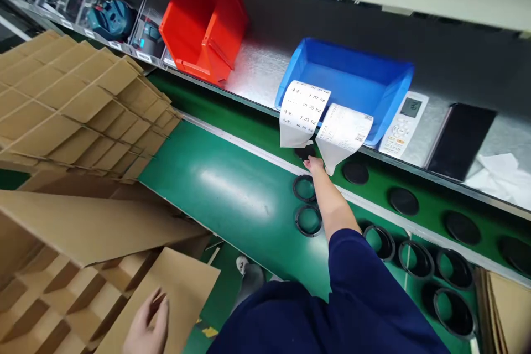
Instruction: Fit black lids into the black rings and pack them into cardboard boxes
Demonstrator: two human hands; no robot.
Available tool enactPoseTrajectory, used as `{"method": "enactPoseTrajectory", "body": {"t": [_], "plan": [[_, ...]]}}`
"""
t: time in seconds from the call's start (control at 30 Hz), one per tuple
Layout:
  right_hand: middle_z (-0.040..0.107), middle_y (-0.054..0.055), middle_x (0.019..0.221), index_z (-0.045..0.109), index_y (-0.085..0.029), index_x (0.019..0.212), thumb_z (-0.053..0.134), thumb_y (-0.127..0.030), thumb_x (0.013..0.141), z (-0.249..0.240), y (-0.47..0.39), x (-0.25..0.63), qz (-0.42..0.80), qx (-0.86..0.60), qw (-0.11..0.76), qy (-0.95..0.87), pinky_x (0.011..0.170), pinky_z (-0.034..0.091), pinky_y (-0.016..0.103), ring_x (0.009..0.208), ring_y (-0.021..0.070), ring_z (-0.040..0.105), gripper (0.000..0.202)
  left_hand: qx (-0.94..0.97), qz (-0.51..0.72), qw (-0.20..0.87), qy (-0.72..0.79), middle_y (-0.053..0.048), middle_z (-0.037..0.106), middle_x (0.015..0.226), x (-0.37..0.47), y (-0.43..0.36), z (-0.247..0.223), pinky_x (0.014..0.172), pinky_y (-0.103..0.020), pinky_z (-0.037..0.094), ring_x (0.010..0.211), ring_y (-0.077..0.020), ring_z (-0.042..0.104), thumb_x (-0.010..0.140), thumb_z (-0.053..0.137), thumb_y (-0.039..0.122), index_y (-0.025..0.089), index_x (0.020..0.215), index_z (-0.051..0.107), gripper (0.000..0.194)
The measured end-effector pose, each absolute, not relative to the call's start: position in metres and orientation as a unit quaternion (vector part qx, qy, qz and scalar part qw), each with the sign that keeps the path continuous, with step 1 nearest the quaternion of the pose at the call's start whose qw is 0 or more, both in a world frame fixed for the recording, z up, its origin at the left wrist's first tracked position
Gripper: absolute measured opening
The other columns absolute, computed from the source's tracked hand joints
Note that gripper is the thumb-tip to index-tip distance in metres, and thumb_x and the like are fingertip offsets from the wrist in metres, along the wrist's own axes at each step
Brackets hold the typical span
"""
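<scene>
My right hand [314, 164] reaches across the green bench to a black disc [306, 152], its fingers closed at the near edge of it. Paper labels hanging from the shelf partly cover that disc. Two thin black rings [304, 176] lie beside my right forearm. At the lower left, my left hand [147, 323] is above a cardboard flap [182, 282], fingers loosely curled, with a gap to the thumb and nothing visible between them. Next to it is an open carton with cardboard dividers [78, 293].
More black discs [403, 201] line the green strip behind the white rail. Several deeper black rings [416, 259] stand at right. On the shelf are a red bin [203, 22], blue tray [344, 72], white remote [404, 124] and dark tablet-like slab [462, 141]. Divider grids [83, 105] are piled left.
</scene>
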State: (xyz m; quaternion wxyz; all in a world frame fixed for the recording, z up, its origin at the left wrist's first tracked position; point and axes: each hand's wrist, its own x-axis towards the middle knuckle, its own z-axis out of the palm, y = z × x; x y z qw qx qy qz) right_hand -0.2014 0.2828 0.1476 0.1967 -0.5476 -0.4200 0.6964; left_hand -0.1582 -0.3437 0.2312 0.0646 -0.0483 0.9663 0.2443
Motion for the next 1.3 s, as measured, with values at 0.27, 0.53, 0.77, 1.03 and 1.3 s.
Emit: {"method": "enactPoseTrajectory", "body": {"t": [0.27,0.53,0.77,1.03,1.3], "plan": [[0.058,-0.005,0.062,0.048,-0.022,0.081,0.090,-0.030,0.080,0.181,0.117,-0.165,0.848,-0.365,0.030,-0.384,0.063,0.061,0.026,0.058,0.0121,0.063,0.044,-0.023,0.592,0.267,0.760,-0.018,0.055,0.154,-0.172,-0.191,0.255,0.117,-0.054,0.046,0.143,-0.0393,0.051,0.073,0.072,0.075,0.024,0.146,0.052,0.091],[0.062,-0.003,0.069,0.052,-0.022,0.084,0.086,-0.067,0.073,0.235,-0.010,-0.081,0.846,-0.187,-0.003,-0.498,0.066,0.061,0.031,0.061,0.0149,0.065,0.057,-0.027,0.815,0.317,0.485,-0.008,0.055,0.155,-0.165,-0.157,0.282,0.121,-0.056,0.039,0.151,-0.0322,0.041,0.104,0.029,0.064,0.024,0.158,0.044,0.069],[0.048,0.013,0.150,0.064,-0.030,0.141,0.062,-0.058,0.099,0.273,0.004,-0.061,0.479,-0.048,0.225,-0.847,0.116,0.044,0.057,0.141,0.0334,0.043,0.050,-0.107,0.854,0.378,0.341,-0.007,0.071,0.134,-0.143,-0.173,0.301,0.123,-0.046,0.039,0.143,-0.0286,0.053,0.102,0.048,0.045,0.021,0.135,0.068,0.045],[0.021,0.006,0.170,0.063,-0.036,0.146,0.048,-0.053,0.107,0.277,0.009,-0.040,0.276,0.010,0.240,-0.931,0.125,0.029,0.065,0.154,0.0408,0.021,0.046,-0.093,0.857,0.399,0.312,-0.003,0.074,0.130,-0.124,-0.160,0.313,0.116,-0.040,0.046,0.135,-0.0255,0.061,0.107,0.038,0.046,0.024,0.137,0.067,0.047],[0.019,0.006,0.172,0.058,-0.035,0.152,0.042,-0.059,0.107,0.286,0.024,-0.028,0.268,0.009,0.218,-0.938,0.125,0.026,0.068,0.156,0.0425,0.015,0.053,-0.089,0.846,0.410,0.331,-0.005,0.069,0.139,-0.103,-0.141,0.312,0.115,-0.042,0.048,0.136,-0.0271,0.059,0.104,0.045,0.048,0.027,0.148,0.059,0.050]]}}
